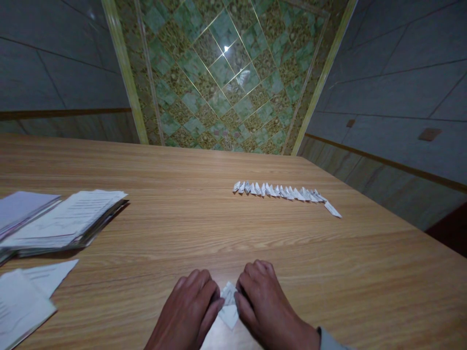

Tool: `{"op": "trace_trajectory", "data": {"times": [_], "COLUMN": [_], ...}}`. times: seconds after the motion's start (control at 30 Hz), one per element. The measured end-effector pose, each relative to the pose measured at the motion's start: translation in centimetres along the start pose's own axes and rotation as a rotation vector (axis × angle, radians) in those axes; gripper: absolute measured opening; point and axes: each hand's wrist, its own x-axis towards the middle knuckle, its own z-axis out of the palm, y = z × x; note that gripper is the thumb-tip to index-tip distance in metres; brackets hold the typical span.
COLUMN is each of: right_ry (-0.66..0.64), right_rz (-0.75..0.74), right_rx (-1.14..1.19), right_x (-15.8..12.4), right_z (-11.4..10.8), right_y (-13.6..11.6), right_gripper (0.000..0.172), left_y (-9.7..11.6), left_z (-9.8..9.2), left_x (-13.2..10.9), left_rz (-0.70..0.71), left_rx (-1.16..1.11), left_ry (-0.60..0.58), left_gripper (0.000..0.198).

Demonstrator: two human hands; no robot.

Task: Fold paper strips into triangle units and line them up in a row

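Note:
A small folded piece of printed paper [229, 311] lies near the table's front edge, its lower point toward me. My left hand [191, 306] pinches its left side, thumb and curled fingers at the edge. On the opposite side my right hand [260, 299] grips the paper the same way, with the fingers bent over. The fingertips hide both side corners of the paper. Farther back on the table stands a row of small folded paper pieces [279, 191], set close together, with one flat folded strip [332, 209] at its right end.
At the left lies a stack of printed sheets [73, 218] beside a lilac-topped pile [25, 209]. Loose cut papers [25, 301] lie in front of them. The wooden table [164, 228] reaches back toward a green patterned tile panel [226, 82], with grey tiled walls on both sides.

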Motion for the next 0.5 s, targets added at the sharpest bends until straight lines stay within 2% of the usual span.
{"op": "trace_trajectory", "data": {"times": [0.1,0.23,0.5], "right_ry": [-0.013,-0.021,-0.019], "right_rz": [0.02,0.062,0.125], "right_rx": [-0.027,-0.077,-0.115], "right_x": [0.08,0.28,0.34], "right_z": [0.02,0.04,0.26], "right_y": [-0.02,-0.12,0.01], "right_gripper": [0.009,0.008,0.017], "left_y": [0.24,0.3,0.21], "left_z": [-0.13,0.02,-0.36], "left_x": [0.2,0.3,0.37], "left_rz": [-0.062,-0.097,-0.121], "left_rx": [0.003,0.047,0.096], "left_ry": [-0.035,-0.013,0.013], "left_gripper": [0.015,0.014,0.014]}}
